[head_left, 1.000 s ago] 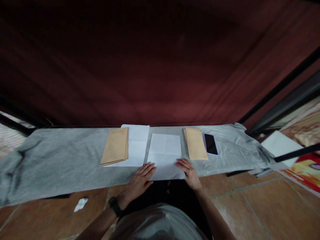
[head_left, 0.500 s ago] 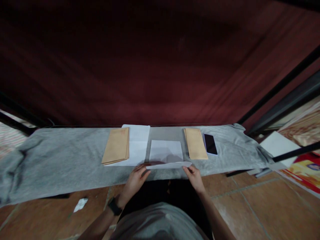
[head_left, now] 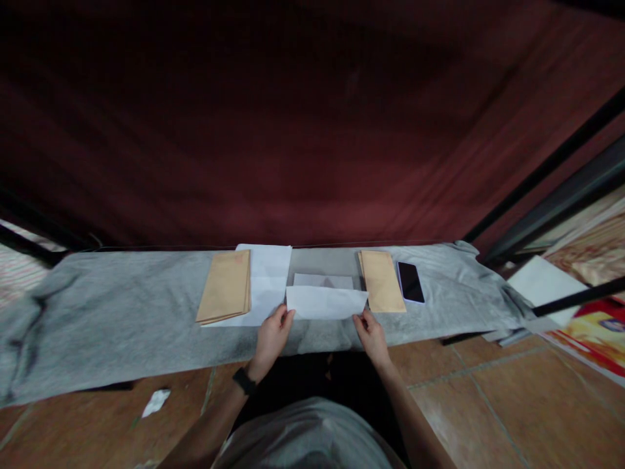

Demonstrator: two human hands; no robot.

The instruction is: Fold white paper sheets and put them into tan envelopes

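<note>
A white sheet of paper [head_left: 326, 303] lies in front of me with its near part folded up and over toward the far side. My left hand [head_left: 273, 333] pinches the fold's left corner, and my right hand [head_left: 371, 333] grips the right corner. Beyond the turned-over flap, a strip of the same sheet shows flat on the grey cloth. Left of my hands, brown envelopes [head_left: 223, 286] rest on more white paper [head_left: 269, 280]. More brown envelopes [head_left: 383, 281] lie to the right, beside a dark-screened phone [head_left: 411, 282].
A grey cloth [head_left: 131, 306] covers the long narrow bench. Behind it hangs a dark red curtain-like surface [head_left: 312, 163]. A crumpled white scrap [head_left: 156, 402] lies on the tiled floor [head_left: 469, 410]. Dark bars [head_left: 551, 159] and a red-yellow package [head_left: 598, 332] stand at right.
Both hands have moved slightly away from me, carrying the paper's near edge over. The folded flap now shows broad and covers most of the flat part.
</note>
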